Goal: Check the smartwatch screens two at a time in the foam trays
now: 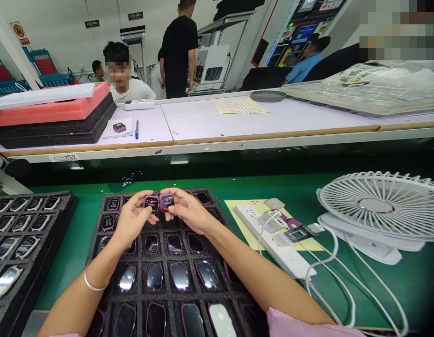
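Note:
My left hand [134, 217] is closed on a purple-rimmed smartwatch [151, 204] with a lit screen. In my right hand [189, 210] is a second purple smartwatch [167, 202], its screen lit too. The two watches are side by side above the far part of a black foam tray [133, 292]. Each thumb rests on or near the lower part of its watch's screen. Rows of purple-rimmed watches lie in the tray's compartments, most with dark or reflecting screens. One near the front shows a pale face [221, 320]. My hands and forearms hide some compartments.
Left stands another foam tray [68, 220] with light-rimmed watches. At right are a white power strip [273, 241] with plugs and cables, and a white fan [376, 206]. A raised shelf [203, 126] crosses behind, bearing foam sheets [52, 117]. People are beyond it.

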### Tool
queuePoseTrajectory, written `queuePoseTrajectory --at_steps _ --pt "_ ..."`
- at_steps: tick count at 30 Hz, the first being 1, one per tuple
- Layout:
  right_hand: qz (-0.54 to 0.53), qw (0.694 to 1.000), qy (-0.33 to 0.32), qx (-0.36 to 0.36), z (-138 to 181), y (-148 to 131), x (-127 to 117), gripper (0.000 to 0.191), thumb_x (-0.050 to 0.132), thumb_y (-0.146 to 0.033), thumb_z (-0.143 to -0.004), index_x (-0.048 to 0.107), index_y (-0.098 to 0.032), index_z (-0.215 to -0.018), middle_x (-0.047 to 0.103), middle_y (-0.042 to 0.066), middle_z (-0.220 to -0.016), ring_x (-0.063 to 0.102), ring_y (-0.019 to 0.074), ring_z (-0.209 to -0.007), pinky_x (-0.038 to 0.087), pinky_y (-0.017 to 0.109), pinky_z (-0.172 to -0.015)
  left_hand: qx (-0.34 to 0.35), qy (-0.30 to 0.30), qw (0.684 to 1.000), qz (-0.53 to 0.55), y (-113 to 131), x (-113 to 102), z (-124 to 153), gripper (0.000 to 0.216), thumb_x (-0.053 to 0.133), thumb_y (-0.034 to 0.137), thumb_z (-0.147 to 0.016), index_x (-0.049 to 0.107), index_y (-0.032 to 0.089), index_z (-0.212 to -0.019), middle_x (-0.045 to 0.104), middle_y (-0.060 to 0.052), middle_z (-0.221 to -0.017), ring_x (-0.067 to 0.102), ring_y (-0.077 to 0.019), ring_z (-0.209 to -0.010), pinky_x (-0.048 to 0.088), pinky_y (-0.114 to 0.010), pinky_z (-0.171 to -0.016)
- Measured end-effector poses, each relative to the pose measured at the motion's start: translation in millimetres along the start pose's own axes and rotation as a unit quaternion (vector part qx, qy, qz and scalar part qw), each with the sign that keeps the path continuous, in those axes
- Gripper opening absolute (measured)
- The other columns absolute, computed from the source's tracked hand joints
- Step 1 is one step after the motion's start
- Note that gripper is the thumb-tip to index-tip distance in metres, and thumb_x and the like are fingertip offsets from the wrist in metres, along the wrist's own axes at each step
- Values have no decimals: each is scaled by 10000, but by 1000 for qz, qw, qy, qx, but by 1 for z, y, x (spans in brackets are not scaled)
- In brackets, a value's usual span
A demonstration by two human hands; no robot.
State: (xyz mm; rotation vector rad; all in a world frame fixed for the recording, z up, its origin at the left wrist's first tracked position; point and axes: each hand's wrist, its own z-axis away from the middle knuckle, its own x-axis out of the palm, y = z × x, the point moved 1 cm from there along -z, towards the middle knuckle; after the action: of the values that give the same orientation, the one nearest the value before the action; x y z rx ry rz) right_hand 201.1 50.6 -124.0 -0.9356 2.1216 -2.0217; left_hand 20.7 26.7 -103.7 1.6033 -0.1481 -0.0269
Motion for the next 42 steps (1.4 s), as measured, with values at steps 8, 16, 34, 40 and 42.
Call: queuePoseTrajectory --at_steps 8,16,34,40,42 --pt "-90 989 72 92 -6 12 -7 358 733 -200 -770 613 -193 -1107 724 27 -880 681 118 -612 488 237 -607 -54 36 994 89 -14 0 -6 467 698 177 -731 565 161 -1179 683 -40 -954 687 -118 -601 537 -226 -564" --pt "-155 953 168 199 -17 25 -22 175 578 -224 -903 566 -200 -1077 756 70 -901 721 163 -611 497 241 -544 -211 141 943 216 -25 1 -15 392 567 52 -866 493 140 -1241 635 -21 -777 700 -151 -575 541 -242 -563" --pt "-118 974 156 110 -12 20 -16 200 643 -280 -901 643 -181 -1074 768 105 -911 693 160 -592 490 247 -539 -227 101 948 198 -26 1 -12 360 624 229 -880 505 189 -1217 637 -33 -895 756 -218 -686 577 -313 -672" --pt "-125 973 144 128 -12 22 -16 220 659 -293 -883 644 -180 -1071 763 102 -906 687 157 -588 480 246 -530 -228 90 952 184 -23 1 -12 321 563 218 -908 520 181 -1224 650 -24 -841 738 -193 -622 560 -279 -596" --pt "-117 974 142 134 -11 22 -15 235 680 -273 -858 637 -190 -1074 757 76 -891 682 146 -572 469 237 -523 -212 76 959 171 -22 2 -11 326 552 218 -907 534 171 -1228 666 -36 -844 728 -181 -596 549 -264 -566"
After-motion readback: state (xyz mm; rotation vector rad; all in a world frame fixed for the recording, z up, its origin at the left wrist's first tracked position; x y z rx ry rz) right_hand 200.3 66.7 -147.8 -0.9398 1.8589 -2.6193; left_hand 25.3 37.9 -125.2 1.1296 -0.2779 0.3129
